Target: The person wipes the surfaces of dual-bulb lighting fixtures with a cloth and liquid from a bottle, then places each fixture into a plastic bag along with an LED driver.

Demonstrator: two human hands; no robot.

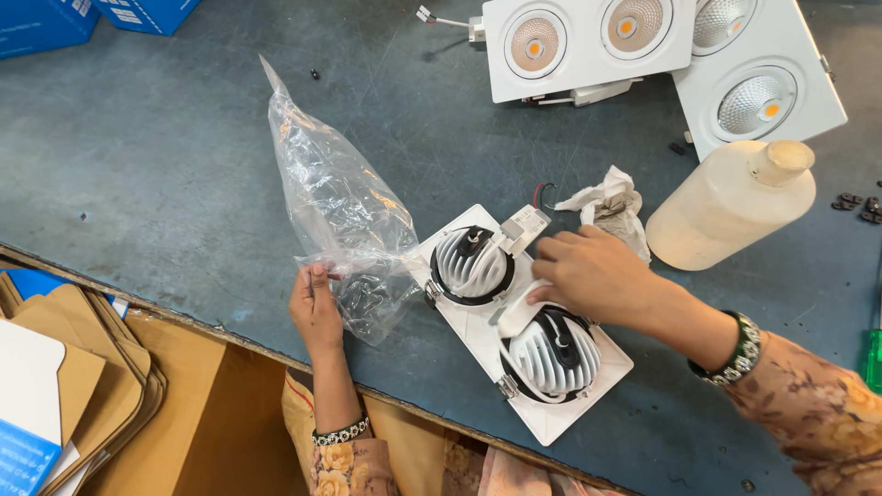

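Note:
A white twin downlight fixture lies face down on the grey-blue bench, its two ribbed heat sinks up. My right hand rests on it between the two heat sinks, fingers touching the wiring and a small white driver box. My left hand pinches the lower edge of a clear plastic bag, which lies crumpled to the left of the fixture with its mouth against the fixture's corner.
Two more twin downlight fixtures lie face up at the back. A cream plastic bottle and a crumpled white rag sit right of the fixture. Blue boxes stand top left; cardboard sheets lie below the bench edge.

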